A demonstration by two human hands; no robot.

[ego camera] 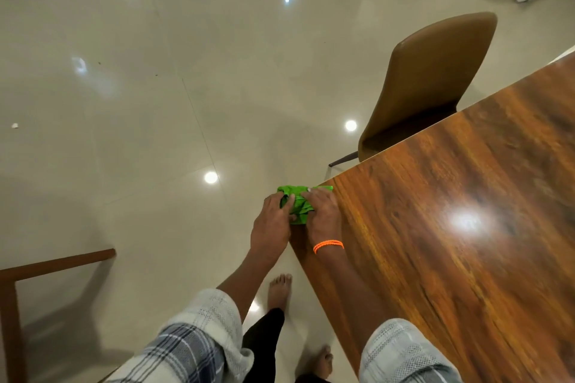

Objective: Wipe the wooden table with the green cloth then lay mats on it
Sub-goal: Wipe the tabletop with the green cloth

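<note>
bright green crumpled cloth point(295, 202) held at corner of glossy brown wooden counter point(451, 227) | L hand point(273, 224) + R hand point(322, 211) fingers curled, gripping cloth

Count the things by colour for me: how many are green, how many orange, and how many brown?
Green: 1, the cloth, held by the left hand and right hand.
Orange: 1, the wristband.
Brown: 3, the table, the chair and the wooden frame.
Total: 5.
</note>
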